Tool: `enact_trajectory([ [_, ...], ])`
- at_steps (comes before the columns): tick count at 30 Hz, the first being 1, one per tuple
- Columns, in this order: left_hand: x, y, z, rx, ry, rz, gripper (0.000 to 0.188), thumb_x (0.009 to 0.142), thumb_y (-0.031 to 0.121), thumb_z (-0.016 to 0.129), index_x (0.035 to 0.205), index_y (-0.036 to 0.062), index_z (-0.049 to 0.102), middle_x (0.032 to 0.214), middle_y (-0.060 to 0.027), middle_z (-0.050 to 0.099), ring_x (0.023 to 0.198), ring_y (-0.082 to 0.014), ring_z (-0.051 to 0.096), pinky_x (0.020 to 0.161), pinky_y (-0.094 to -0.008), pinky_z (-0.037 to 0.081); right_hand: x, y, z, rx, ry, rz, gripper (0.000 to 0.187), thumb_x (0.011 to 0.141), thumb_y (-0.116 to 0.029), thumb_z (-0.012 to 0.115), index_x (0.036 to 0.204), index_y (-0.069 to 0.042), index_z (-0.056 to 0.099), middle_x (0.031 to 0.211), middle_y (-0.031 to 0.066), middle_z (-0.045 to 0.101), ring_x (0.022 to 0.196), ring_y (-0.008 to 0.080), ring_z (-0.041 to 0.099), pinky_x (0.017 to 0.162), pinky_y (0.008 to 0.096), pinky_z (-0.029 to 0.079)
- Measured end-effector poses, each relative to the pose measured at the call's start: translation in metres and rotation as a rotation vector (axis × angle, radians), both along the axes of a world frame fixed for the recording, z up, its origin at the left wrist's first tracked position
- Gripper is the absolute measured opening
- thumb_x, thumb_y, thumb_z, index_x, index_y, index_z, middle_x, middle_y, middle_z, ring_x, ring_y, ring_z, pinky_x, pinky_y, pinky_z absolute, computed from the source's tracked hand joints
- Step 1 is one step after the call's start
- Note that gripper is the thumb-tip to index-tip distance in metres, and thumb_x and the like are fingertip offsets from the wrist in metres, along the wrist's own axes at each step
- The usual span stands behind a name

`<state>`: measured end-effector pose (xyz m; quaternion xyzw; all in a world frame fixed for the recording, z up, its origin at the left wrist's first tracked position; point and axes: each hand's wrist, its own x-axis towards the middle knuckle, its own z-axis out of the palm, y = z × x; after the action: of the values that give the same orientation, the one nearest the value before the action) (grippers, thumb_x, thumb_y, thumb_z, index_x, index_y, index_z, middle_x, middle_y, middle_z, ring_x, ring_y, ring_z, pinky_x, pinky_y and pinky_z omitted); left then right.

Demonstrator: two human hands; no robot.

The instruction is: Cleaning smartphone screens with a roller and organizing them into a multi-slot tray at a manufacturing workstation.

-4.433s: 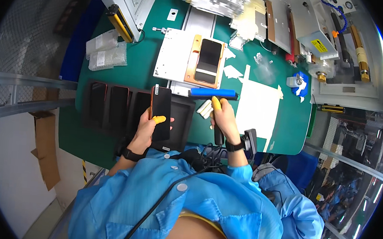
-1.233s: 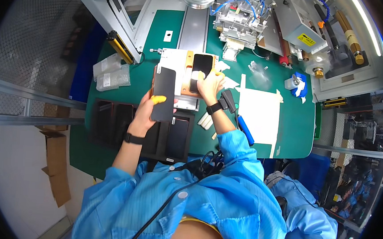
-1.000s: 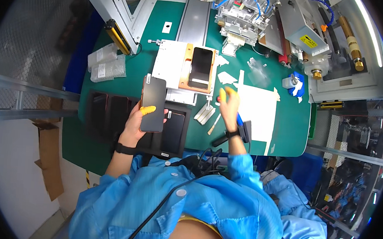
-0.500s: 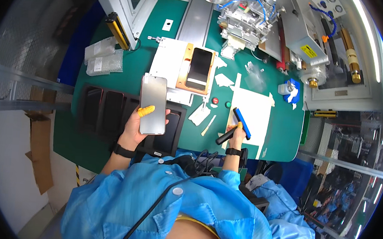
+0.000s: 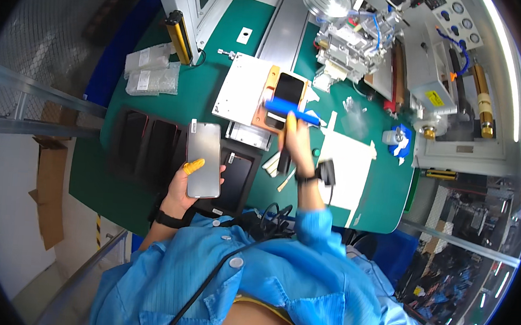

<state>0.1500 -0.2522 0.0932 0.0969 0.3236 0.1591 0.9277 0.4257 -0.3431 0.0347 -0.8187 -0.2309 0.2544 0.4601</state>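
Observation:
My left hand (image 5: 180,185), a yellow cover on its thumb, grips a smartphone (image 5: 205,155) with a grey screen and a small white tab at its top edge. My right hand (image 5: 298,146) is closed round the black handle of a blue roller (image 5: 288,109), smeared by motion. Below the roller, a dark phone (image 5: 290,86) lies in an orange holder (image 5: 261,115) on a white plate (image 5: 237,91). I cannot tell whether the roller touches that phone. The roller and my right hand hide the holder's lower part.
A black tray (image 5: 245,191) with several dark phones lies along the near left edge. Bubble-wrap packs (image 5: 153,78) sit at the far left, a white sheet (image 5: 346,168) on the right. A metal machine (image 5: 353,45) stands at the back, beside a blue-based bottle (image 5: 397,137).
My right hand has carried the roller left and away from me, from the white sheet to over the holder. My left hand still holds its phone. The whole view has shifted slightly.

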Motion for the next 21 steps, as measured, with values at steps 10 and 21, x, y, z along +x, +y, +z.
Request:
enact_trajectory([
  [10,0.009,0.003,0.004,-0.029,-0.081,-0.047,0.039,0.085,0.026,0.049,0.114,0.0007,0.044,0.102,-0.0169,0.055,0.097,-0.0309,0.055,0.075,-0.0436,0.050,0.087,0.063,0.048,0.147,0.454,-0.183,0.034,0.086,-0.034,0.042,0.073,-0.003,0.044,0.048,0.0073,0.047,0.036,0.0142,0.046,0.034,0.0250,0.040],
  [21,0.008,-0.001,-0.016,0.074,0.017,-0.064,0.042,0.086,0.034,0.047,0.116,0.0043,0.045,0.105,-0.0131,0.054,0.101,-0.0295,0.053,0.079,-0.0455,0.048,-0.058,-0.057,0.053,-0.033,0.442,-0.170,0.036,0.090,-0.035,0.040,0.077,-0.002,0.044,0.044,0.0047,0.043,0.033,0.0125,0.041,0.032,0.0250,0.033],
])
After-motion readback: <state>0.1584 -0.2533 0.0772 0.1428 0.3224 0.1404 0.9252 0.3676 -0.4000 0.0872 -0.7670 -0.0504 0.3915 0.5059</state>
